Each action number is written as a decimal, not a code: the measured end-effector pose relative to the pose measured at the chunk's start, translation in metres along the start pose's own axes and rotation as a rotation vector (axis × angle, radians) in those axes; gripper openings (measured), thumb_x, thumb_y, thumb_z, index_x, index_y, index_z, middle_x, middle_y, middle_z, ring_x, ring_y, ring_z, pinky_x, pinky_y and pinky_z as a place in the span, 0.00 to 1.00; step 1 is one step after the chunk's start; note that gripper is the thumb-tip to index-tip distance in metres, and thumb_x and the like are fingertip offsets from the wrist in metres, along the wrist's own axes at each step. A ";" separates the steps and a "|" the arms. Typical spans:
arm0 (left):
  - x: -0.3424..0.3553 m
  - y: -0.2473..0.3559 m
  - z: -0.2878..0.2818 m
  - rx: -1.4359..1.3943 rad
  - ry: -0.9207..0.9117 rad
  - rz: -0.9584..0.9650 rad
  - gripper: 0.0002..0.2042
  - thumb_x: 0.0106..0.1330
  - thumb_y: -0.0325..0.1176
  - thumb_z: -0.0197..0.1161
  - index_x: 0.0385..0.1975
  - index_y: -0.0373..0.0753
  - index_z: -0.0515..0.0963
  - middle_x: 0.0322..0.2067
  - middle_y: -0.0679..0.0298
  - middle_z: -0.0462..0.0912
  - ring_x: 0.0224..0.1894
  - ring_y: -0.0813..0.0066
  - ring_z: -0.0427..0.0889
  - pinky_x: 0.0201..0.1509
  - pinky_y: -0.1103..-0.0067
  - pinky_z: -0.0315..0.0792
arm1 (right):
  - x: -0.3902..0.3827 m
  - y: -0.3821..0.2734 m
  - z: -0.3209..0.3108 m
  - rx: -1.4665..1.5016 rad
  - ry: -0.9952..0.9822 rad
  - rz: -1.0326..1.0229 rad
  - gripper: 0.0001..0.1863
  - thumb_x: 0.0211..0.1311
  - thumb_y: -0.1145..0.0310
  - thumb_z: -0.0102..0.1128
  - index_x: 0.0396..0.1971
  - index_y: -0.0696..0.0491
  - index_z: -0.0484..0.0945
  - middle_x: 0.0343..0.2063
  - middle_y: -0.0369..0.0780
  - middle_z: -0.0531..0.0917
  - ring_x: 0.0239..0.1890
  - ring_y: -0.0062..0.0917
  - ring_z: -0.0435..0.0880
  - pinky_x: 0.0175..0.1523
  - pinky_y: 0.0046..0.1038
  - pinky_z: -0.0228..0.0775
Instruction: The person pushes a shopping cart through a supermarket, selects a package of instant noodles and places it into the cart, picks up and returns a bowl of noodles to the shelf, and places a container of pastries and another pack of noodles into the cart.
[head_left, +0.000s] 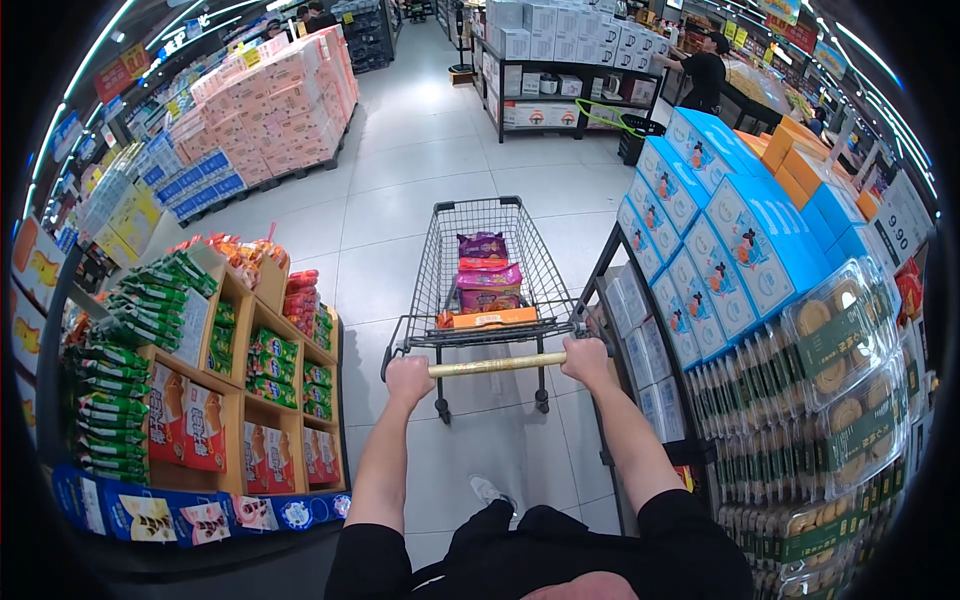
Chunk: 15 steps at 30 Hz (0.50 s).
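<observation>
Both of my hands are wrapped round the yellowish handle bar (500, 365) of a wire shopping cart (440, 250). My left hand (409, 380) grips the bar's left end, and my right hand (585, 360) closes on its right end. Inside the basket, along its middle, lie purple snack bags (490, 279), with another dark purple bag (482, 246) farther in. A flat orange box (495, 318) sits at the cart's near end. My arms reach forward, nearly straight.
Close on the left stands a wooden shelf (240, 330) of green and red snack packs. On the right are stacked blue boxes (760, 240) and clear cookie trays (840, 330). Pink cartons (280, 110) rise farther left. A person in black (703, 75) stands by a far-right display.
</observation>
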<state>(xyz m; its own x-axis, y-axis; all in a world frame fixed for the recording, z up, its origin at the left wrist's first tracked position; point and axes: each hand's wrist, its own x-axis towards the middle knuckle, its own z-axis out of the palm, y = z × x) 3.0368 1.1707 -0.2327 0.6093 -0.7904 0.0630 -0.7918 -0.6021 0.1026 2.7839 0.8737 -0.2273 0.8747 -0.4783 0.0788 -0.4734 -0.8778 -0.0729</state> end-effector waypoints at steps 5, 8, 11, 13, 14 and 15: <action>0.033 -0.016 0.004 0.003 -0.054 0.024 0.04 0.47 0.36 0.64 0.18 0.45 0.81 0.20 0.62 0.83 0.25 0.61 0.83 0.33 0.69 0.76 | 0.022 -0.006 0.005 -0.013 -0.016 0.043 0.07 0.38 0.64 0.64 0.20 0.48 0.78 0.14 0.41 0.80 0.21 0.39 0.83 0.28 0.40 0.73; 0.049 -0.023 0.008 0.035 -0.094 0.017 0.05 0.48 0.38 0.66 0.19 0.46 0.81 0.21 0.63 0.83 0.26 0.62 0.84 0.35 0.70 0.76 | 0.035 -0.009 0.005 -0.030 -0.053 0.072 0.07 0.39 0.65 0.65 0.21 0.48 0.78 0.16 0.41 0.81 0.22 0.37 0.84 0.29 0.39 0.74; 0.068 -0.032 0.013 -0.004 -0.008 0.064 0.03 0.45 0.35 0.63 0.16 0.44 0.80 0.18 0.62 0.81 0.24 0.62 0.82 0.32 0.69 0.75 | 0.048 -0.009 0.008 -0.039 -0.053 0.085 0.07 0.39 0.65 0.64 0.22 0.48 0.78 0.17 0.40 0.82 0.23 0.35 0.84 0.31 0.37 0.74; 0.082 -0.036 0.017 -0.013 0.007 0.080 0.03 0.44 0.35 0.63 0.16 0.44 0.80 0.19 0.62 0.81 0.24 0.62 0.82 0.32 0.69 0.75 | 0.058 -0.007 0.012 -0.037 -0.020 0.079 0.07 0.39 0.65 0.64 0.22 0.48 0.78 0.17 0.40 0.82 0.22 0.35 0.84 0.30 0.37 0.74; 0.090 -0.039 0.019 -0.011 0.008 0.080 0.03 0.44 0.35 0.63 0.16 0.44 0.80 0.19 0.62 0.81 0.24 0.62 0.82 0.32 0.69 0.75 | 0.065 -0.006 0.014 -0.035 -0.002 0.077 0.07 0.39 0.65 0.64 0.21 0.47 0.78 0.17 0.40 0.82 0.22 0.35 0.84 0.30 0.36 0.74; 0.097 -0.042 0.021 -0.019 0.022 0.090 0.03 0.44 0.35 0.63 0.16 0.44 0.80 0.18 0.62 0.81 0.24 0.62 0.81 0.32 0.69 0.75 | 0.072 -0.004 0.016 -0.033 0.015 0.073 0.07 0.38 0.65 0.64 0.21 0.47 0.78 0.17 0.40 0.82 0.22 0.35 0.84 0.30 0.36 0.74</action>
<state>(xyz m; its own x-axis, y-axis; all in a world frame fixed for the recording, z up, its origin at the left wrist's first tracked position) 3.1280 1.1164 -0.2522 0.5364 -0.8386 0.0951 -0.8427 -0.5260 0.1147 2.8506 0.8436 -0.2373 0.8359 -0.5415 0.0892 -0.5396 -0.8406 -0.0464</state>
